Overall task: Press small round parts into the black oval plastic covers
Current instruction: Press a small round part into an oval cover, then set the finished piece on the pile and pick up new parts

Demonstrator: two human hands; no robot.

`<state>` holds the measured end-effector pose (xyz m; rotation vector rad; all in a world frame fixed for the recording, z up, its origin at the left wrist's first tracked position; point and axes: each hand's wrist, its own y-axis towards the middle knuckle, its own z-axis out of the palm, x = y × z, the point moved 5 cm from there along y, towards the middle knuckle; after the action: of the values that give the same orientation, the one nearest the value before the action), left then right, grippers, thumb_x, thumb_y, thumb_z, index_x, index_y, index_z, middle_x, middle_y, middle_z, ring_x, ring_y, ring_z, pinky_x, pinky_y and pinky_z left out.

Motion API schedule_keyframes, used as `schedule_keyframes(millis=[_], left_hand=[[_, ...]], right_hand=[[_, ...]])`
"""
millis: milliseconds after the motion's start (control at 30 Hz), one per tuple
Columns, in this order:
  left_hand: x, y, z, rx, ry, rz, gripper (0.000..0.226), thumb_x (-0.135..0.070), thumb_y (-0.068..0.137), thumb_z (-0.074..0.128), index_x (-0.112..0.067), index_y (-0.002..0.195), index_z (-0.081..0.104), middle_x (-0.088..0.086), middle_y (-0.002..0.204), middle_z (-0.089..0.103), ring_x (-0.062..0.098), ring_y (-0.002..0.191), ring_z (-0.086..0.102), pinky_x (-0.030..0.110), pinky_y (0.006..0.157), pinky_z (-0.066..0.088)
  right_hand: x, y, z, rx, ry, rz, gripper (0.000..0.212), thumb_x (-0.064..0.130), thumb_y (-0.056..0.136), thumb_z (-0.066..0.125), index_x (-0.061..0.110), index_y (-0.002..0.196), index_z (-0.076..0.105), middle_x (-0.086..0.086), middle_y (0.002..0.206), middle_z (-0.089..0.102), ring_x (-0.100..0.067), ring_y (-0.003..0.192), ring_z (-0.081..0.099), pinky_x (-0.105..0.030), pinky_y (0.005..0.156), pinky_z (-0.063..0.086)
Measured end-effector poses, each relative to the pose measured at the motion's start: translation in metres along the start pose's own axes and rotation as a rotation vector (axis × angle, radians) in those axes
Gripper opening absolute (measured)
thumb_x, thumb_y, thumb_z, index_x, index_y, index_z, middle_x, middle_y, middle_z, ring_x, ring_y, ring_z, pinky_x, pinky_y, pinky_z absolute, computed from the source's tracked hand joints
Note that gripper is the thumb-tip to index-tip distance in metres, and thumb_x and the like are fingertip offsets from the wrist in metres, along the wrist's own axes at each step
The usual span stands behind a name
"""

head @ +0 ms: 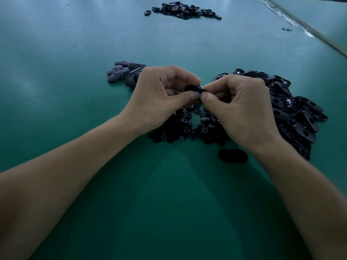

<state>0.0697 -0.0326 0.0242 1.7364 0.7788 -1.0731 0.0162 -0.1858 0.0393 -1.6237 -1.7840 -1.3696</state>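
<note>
My left hand (159,96) and my right hand (242,107) meet above the green table, fingertips pinched together on one black oval cover (193,89). Most of the cover is hidden by my fingers, so I cannot tell whether a round part sits in it. Under my hands lies a heap of small round parts (189,126). To the right is a large pile of black oval covers (294,111). Behind my left hand lies a smaller group of oval covers (124,72).
One single oval cover (232,155) lies on the green table (75,72) near my right wrist. Another pile of black parts (184,10) sits far back. A table edge strip (309,30) runs diagonally at the upper right, with a small black scrap (287,29) beside it.
</note>
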Motion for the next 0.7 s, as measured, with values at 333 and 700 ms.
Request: schedule_keyframes(millis=[333, 700], left_hand=[[-0.004, -0.002, -0.007, -0.055, 0.05, 0.018, 0.026, -0.001, 0.076, 0.081, -0.022, 0.084, 0.069, -0.002, 0.073, 0.076, 0.013, 0.065, 0.071, 0.032, 0.069, 0.061], [0.001, 0.005, -0.038, -0.435, 0.245, 0.033, 0.013, -0.018, 0.087, 0.071, -0.03, 0.085, 0.067, -0.01, 0.072, 0.074, 0.015, 0.071, 0.073, 0.041, 0.071, 0.062]], right_hand=[[0.002, 0.0, 0.0, 0.003, -0.016, -0.027, 0.012, 0.013, 0.088, 0.072, 0.023, 0.093, 0.076, 0.015, 0.079, 0.072, 0.003, 0.07, 0.067, -0.014, 0.066, 0.05], [-0.003, 0.0, -0.02, -0.228, -0.425, 0.035, 0.029, 0.005, 0.092, 0.051, 0.014, 0.109, 0.072, 0.003, 0.094, 0.069, -0.015, 0.09, 0.064, -0.021, 0.087, 0.049]])
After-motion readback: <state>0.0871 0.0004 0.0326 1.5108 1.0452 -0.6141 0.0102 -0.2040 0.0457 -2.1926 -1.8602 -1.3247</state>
